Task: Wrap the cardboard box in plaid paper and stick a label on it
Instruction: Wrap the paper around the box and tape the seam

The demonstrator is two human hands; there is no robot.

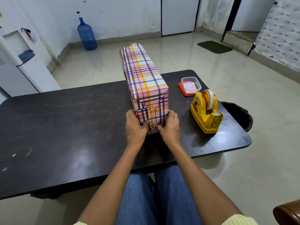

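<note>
- From the head view, we are seeing the box (146, 78) lying lengthwise across the middle of the desk (65, 127), already covered in plaid paper (142, 67), with its near end facing the person.
- The left hand (135, 127) and right hand (169, 125) are each curling round a lower corner of that near end. Both thumbs are meeting at the middle and pressing the bottom flap (151, 129) up against the box.
- We are judging that this grip is keeping the end folds tight and flat until tape can go on.
- The tape dispenser (206, 111) is sitting near the right hand, with nothing lying between them.
- The tub (191, 84) is standing on its red lid (181, 92) beyond the dispenser and is holding the labels (189, 86); no label is showing on the box.
- A bin (240, 114) is standing by the desk's right edge, and a water bottle (86, 35) by the far wall.
- We are noting that, with both hands busy on the flap, freeing one for tape is risking the fold springing open.
</note>
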